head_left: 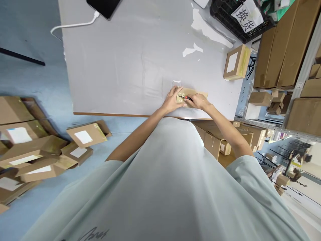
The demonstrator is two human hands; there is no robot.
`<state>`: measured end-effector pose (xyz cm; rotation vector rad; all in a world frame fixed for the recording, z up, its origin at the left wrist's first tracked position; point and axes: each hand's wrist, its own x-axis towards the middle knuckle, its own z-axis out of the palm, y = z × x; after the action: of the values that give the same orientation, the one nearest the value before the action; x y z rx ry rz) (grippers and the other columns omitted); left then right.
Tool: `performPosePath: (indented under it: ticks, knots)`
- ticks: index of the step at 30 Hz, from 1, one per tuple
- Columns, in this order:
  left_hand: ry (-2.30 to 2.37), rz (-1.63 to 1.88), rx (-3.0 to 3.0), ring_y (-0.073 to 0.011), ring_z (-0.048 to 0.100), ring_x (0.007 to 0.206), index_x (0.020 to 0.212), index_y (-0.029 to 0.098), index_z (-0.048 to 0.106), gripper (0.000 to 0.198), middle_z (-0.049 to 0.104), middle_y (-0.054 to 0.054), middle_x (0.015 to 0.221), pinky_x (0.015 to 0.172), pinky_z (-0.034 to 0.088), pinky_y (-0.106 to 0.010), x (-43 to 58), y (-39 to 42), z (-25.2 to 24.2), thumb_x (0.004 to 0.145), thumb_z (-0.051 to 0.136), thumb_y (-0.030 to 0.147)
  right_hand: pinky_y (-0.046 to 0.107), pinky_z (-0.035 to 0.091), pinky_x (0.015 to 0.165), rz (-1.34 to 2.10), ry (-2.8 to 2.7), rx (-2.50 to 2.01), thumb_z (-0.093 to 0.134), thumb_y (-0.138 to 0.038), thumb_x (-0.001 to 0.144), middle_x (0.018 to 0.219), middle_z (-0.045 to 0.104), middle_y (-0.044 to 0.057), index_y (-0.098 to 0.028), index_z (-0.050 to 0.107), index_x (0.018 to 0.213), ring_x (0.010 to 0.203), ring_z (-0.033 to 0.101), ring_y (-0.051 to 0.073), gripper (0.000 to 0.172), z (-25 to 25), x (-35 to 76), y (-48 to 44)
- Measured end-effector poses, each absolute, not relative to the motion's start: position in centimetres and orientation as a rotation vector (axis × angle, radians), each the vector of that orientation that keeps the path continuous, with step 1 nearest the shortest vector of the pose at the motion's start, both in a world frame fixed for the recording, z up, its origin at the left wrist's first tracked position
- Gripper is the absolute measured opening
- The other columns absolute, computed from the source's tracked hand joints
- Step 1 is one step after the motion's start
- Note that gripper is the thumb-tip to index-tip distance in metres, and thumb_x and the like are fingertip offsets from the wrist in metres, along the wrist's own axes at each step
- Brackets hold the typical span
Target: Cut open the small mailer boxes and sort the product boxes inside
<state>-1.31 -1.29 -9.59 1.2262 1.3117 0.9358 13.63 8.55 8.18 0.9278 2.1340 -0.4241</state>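
Note:
Near the table's front edge, a small cardboard box [190, 91] with clear tape over its end lies under both hands. My left hand [172, 100] grips its left end, with the fingers at the far edge and the thumb on the near side. My right hand [199, 101] is closed around a utility knife [187, 98] with a red and black handle. The knife's thin tip points left, over the taped part of the box. My right hand covers much of the box's right part.
A taped cardboard box [233, 63] with a white label stands at the table's right side. Behind it sits a black crate [233, 20] bearing a paper sign. A black phone [104, 6] with a white cable lies at the far left. Several cartons [35, 149] lie on the floor at left.

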Motion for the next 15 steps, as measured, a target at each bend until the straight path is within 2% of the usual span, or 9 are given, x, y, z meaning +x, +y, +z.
performPosePath:
  ticks: [10, 15]
  knots:
    - [1.285, 0.947, 1.187, -0.0449, 0.027, 0.177, 0.176, 0.032, 0.044, 0.122, 0.025, -0.017, 0.19, 0.143, 0.029, -0.063, -1.7, -1.3, -8.9, 0.075, 0.1, 0.07, 0.042, 0.053, 0.1, -0.431, 2.097, 0.874, 0.042, -0.051, 0.121, 0.126, 0.085, 0.024, -0.011, 0.077, 0.141, 0.12, 0.079, 0.038, 0.056, 9.3, 11.6, 9.4]
    - [1.292, 0.966, 1.187, -0.0451, 0.027, 0.177, 0.175, 0.03, 0.046, 0.123, 0.028, -0.018, 0.188, 0.143, 0.029, -0.062, -1.7, -1.2, -8.9, 0.073, 0.1, 0.073, 0.046, 0.057, 0.102, -0.369, 2.009, 0.942, 0.048, -0.045, 0.119, 0.131, 0.081, 0.028, -0.007, 0.079, 0.137, 0.125, 0.078, 0.043, 0.052, 10.4, 8.7, 8.6]
